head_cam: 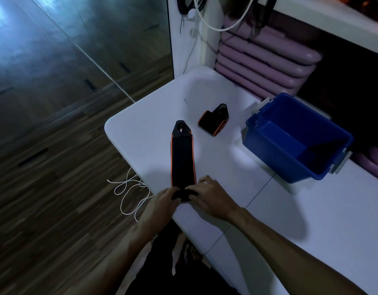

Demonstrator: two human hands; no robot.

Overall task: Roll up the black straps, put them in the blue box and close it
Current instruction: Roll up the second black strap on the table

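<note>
A long black strap (182,158) with orange edges lies flat on the white table (269,220), running away from me. Its near end is curled into a small roll, gripped from both sides by my left hand (162,203) and my right hand (207,199). A second black strap (213,120), folded on itself, lies farther back on the table. To the right stands the blue box (256,143), open, with nothing visible inside. Grey clasps show at its rim; no lid is visible.
A white cord (130,192) lies in loops on the wooden floor left of the table. Stacked purple mats (269,60) fill the shelf behind the box. Cables (222,26) hang at the back wall. A seam line crosses the table.
</note>
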